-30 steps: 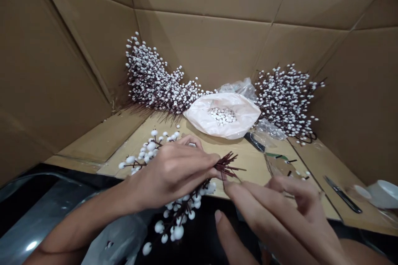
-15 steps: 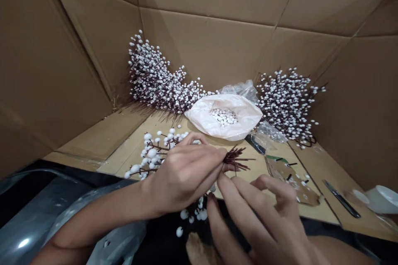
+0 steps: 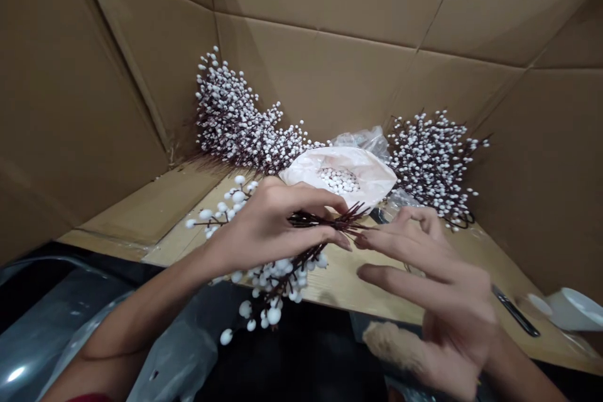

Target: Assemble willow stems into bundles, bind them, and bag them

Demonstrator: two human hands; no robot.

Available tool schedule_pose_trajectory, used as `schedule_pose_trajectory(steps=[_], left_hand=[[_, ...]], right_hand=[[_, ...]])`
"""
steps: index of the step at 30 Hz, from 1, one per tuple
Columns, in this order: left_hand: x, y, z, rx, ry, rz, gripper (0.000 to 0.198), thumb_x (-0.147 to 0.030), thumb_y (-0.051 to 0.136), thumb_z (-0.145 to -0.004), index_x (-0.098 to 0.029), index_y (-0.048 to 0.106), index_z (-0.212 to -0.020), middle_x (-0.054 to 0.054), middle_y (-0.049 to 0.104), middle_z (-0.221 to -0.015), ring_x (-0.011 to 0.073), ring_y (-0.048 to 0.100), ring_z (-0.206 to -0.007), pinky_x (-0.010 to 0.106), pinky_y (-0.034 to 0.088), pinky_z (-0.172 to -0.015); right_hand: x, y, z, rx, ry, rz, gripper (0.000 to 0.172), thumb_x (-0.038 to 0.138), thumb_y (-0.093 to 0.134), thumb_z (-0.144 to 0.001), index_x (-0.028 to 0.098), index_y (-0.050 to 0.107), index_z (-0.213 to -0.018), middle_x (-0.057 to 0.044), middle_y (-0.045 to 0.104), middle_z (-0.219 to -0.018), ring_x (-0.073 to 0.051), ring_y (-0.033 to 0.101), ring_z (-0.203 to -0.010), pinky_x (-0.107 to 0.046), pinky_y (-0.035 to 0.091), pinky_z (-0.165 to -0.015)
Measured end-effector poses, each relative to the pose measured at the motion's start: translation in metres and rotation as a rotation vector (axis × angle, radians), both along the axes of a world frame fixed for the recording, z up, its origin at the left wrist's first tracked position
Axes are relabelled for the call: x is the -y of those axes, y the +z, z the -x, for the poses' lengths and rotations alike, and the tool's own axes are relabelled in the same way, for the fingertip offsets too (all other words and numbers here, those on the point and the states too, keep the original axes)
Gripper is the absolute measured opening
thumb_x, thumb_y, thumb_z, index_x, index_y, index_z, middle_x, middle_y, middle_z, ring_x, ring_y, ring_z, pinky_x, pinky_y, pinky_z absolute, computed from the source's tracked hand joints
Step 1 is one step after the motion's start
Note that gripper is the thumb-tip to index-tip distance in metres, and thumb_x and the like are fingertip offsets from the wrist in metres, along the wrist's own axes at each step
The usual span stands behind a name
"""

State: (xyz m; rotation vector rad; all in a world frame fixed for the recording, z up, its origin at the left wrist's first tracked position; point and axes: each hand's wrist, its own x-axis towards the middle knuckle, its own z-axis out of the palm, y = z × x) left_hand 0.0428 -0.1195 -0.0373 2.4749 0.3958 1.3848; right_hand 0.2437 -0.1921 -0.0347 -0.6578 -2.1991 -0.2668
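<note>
A bunch of white artificial berry stems (image 3: 277, 282) is in my left hand (image 3: 273, 220), held between the thumb and the fingers. Its dark red-brown stem ends (image 3: 346, 221) stick out toward the right, fanned slightly, while the berries hang down and left below the palm. Beside those ends is my right hand (image 3: 438, 289), fingers spread apart; its fingertips are at or very near the stem tips, and contact is hard to tell. A tan covering (image 3: 393, 344) wraps the right thumb.
Behind the hands lies a white bag (image 3: 301, 166) of loose white berries. Berry-stem piles stand at the back left (image 3: 235, 119) and back right (image 3: 431, 163) against cardboard walls (image 3: 320, 69). A dark-handled knife (image 3: 516, 311) and a white cup (image 3: 577, 309) lie at the right.
My left hand has tilted and its grip has loosened, showing more of the stems. The berries have swung left and down. My right hand has moved right and spread its fingers.
</note>
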Motion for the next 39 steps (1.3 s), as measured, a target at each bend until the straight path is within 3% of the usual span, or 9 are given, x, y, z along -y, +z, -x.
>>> schedule_pose_trajectory(steps=[5,10,17,22,27,33,39], left_hand=[[-0.006,0.007,-0.006,0.137,-0.104,0.153,0.016,-0.020,0.080,-0.069,-0.013,0.072,-0.081,-0.001,0.075,-0.063,0.0142,0.070,-0.053,0.019,0.060,-0.055],[-0.010,0.009,-0.004,0.184,-0.202,0.421,0.018,-0.024,0.081,-0.068,-0.014,0.072,-0.080,0.001,0.075,-0.062,0.0138,0.068,-0.047,0.018,0.058,-0.047],[-0.013,0.008,0.002,0.215,-0.505,0.784,0.026,-0.036,0.075,-0.075,-0.016,0.076,-0.091,0.002,0.072,-0.059,0.0142,0.068,-0.050,0.020,0.056,-0.049],[-0.009,0.004,0.001,0.284,-0.543,0.967,0.028,-0.040,0.071,-0.079,-0.016,0.077,-0.091,0.004,0.070,-0.056,0.0142,0.066,-0.049,0.019,0.053,-0.047],[-0.009,0.006,0.002,0.308,-0.562,1.050,0.026,-0.041,0.073,-0.076,-0.017,0.077,-0.087,0.004,0.071,-0.057,0.0126,0.066,-0.049,0.017,0.053,-0.048],[-0.010,0.006,0.001,0.330,-0.591,1.077,0.026,-0.040,0.073,-0.077,-0.017,0.077,-0.089,0.003,0.072,-0.057,0.0131,0.068,-0.050,0.017,0.054,-0.050],[-0.012,0.008,0.001,0.366,-0.583,1.064,0.020,-0.035,0.076,-0.075,-0.016,0.077,-0.079,0.004,0.074,-0.063,0.0137,0.069,-0.053,0.018,0.056,-0.052]], right_hand=[[-0.017,-0.002,-0.001,0.014,0.073,-0.026,0.028,0.036,0.056,-0.084,0.012,0.066,-0.074,-0.015,0.073,-0.098,-0.024,0.070,-0.090,-0.041,0.043,-0.083],[-0.028,0.000,0.000,-0.005,0.114,-0.015,0.031,0.035,0.053,-0.086,0.011,0.069,-0.076,-0.017,0.072,-0.098,-0.022,0.069,-0.092,-0.039,0.046,-0.086],[-0.035,0.000,-0.001,-0.045,0.173,0.110,0.030,0.039,0.056,-0.085,0.012,0.069,-0.080,-0.018,0.069,-0.113,-0.025,0.065,-0.108,-0.038,0.047,-0.095],[-0.028,0.001,0.005,-0.100,0.246,0.089,0.029,0.038,0.058,-0.083,0.010,0.069,-0.081,-0.019,0.067,-0.117,-0.027,0.063,-0.112,-0.039,0.042,-0.101],[-0.015,0.003,0.010,-0.184,0.224,0.090,0.030,0.041,0.059,-0.084,0.012,0.068,-0.079,-0.017,0.068,-0.116,-0.028,0.062,-0.112,-0.044,0.040,-0.102],[-0.020,-0.001,0.012,-0.248,0.230,0.066,0.022,0.033,0.058,-0.085,0.013,0.068,-0.086,-0.016,0.068,-0.115,-0.027,0.061,-0.112,-0.046,0.040,-0.102],[-0.025,-0.001,0.019,-0.142,0.148,-0.077,0.026,0.032,0.053,-0.083,0.012,0.068,-0.091,-0.018,0.068,-0.115,-0.029,0.060,-0.115,-0.049,0.042,-0.099]])
